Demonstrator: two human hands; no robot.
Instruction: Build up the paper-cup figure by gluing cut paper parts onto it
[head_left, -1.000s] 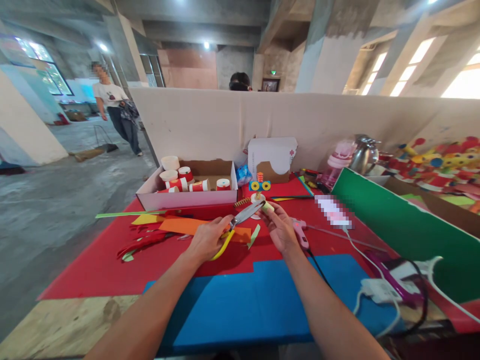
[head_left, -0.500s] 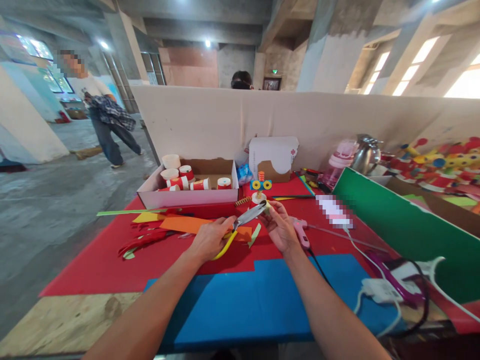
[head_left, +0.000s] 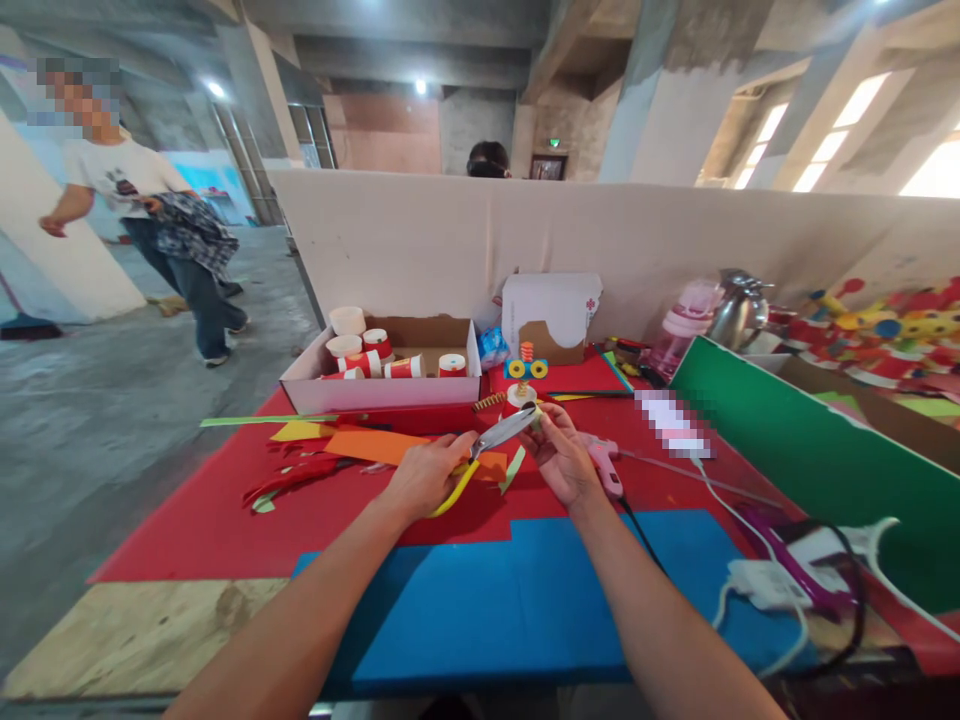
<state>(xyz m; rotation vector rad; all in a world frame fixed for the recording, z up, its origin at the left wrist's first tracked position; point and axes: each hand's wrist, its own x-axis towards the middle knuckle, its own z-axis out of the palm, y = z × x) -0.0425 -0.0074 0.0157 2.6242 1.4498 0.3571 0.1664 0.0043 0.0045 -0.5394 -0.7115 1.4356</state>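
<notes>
Where I stand, the scissors [head_left: 504, 430] are easy to make out, with broad silver blades and yellow handles; they slant up and to the right above the red sheet [head_left: 187, 535] covering the table, and their tips meet a small pale green piece [head_left: 535, 419], which shows a dark patch at its upper end; the blades look close together, though I cannot tell whether a gap remains between them.

The left hand [head_left: 426, 478] is curled round the handles, one yellow loop showing beneath it; how the fingers sit inside is hidden from me; the right hand [head_left: 564, 455] pinches the pale green piece between thumb and fingertips, leaving hardly any space there, just at the blade tips.

Right behind the hands stands a little figure [head_left: 528, 370], with a blue crosspiece, two yellow rings, an orange folded strip on top and a coiled spring at its side; an orange paper strip [head_left: 375, 447] lies beyond the left hand, and a light green scrap [head_left: 514, 468] rests between the two hands; a pink glue gun [head_left: 602, 462] lies just beside the right hand, while the white box [head_left: 382, 396] farther back holds red and white paper cups [head_left: 405, 368].
</notes>
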